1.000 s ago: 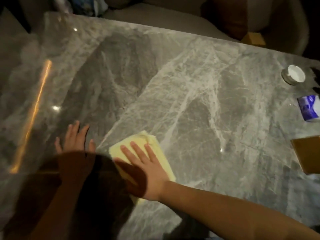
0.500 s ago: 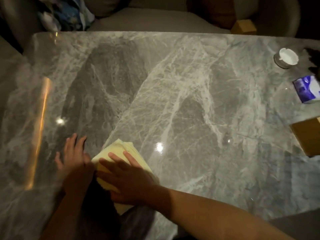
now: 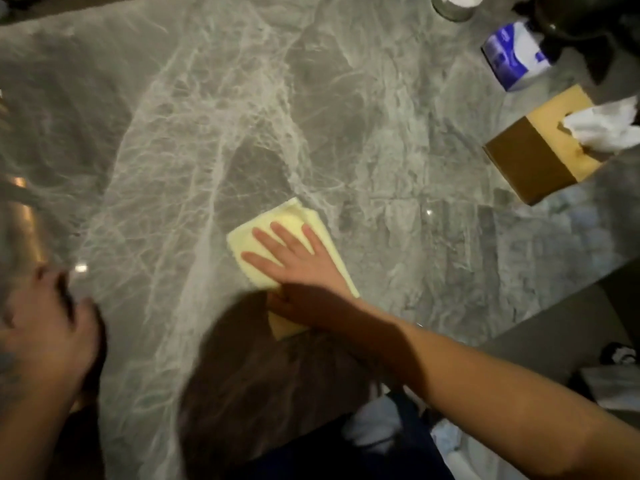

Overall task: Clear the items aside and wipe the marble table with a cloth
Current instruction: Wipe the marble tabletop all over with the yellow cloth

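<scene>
Flat-palmed, fingers spread, the right hand [image 3: 298, 268] presses the cloth [image 3: 277, 233] mid-table [image 3: 173, 133], now further right than a second ago; the left hand [image 3: 48, 334] has lifted, loosely curled, so wiping advances toward the box [image 3: 533, 157].

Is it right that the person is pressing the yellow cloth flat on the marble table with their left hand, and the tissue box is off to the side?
Not quite: it is the right hand pressing the yellow cloth flat on the marble table. The left hand is off the cloth, near the table's left edge. The tissue box is off to the side, as you said. The head view shows this.
</scene>
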Demonstrator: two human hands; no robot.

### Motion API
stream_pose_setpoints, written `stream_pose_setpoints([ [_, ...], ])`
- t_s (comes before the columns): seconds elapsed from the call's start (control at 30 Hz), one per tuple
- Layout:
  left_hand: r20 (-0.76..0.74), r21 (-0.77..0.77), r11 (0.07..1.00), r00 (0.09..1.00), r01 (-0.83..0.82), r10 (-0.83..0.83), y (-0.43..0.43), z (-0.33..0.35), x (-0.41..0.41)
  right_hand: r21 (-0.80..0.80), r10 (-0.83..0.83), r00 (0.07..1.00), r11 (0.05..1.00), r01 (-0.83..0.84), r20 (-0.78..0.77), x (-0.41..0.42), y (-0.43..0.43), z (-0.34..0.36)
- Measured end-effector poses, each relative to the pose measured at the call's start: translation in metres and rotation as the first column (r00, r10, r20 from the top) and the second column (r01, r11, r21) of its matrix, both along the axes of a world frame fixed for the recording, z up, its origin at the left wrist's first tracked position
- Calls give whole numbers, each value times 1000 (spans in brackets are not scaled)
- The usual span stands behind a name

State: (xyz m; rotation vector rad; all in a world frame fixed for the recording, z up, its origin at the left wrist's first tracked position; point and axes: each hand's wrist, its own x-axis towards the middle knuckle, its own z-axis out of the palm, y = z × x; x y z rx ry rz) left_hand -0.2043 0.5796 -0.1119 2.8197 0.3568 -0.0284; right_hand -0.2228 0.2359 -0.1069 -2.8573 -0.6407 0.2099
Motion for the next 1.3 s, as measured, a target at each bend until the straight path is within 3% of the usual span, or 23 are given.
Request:
stream_pose_setpoints([
  [0.1,-10,34,940,940,340,-340,-86,17,15,-56,-102,995,993,103,21,-7,-56,-3],
  [0.23,-79,-5,912,909,410,-409,-177,19,38,-36,-309,948,949,312,69,-22,-153,1],
  [0.37,-101,-17,773,768,634,-632,-246,19,50,-40,-416,909,908,417,40,-38,-244,10],
  [0.6,-102,19,757,755,653,-648,-308,9,49,-114,-337,941,936,332,-33,-51,-321,16],
  [0.83,-94,62,755,756,653,-647,-309,6,48,-125,-310,950,945,303,-43,-60,-306,17],
  [1.0,-116,69,753,755,654,-645,-309,7,47,-157,-181,980,973,166,-81,-85,-250,17],
  [1.13,-66,-45,786,783,616,-618,-309,8,50,-68,-153,976,987,144,-153,-108,-186,16],
  [1.3,42,-222,771,796,597,-604,-303,12,52,98,-43,991,994,56,-128,-137,-98,10],
])
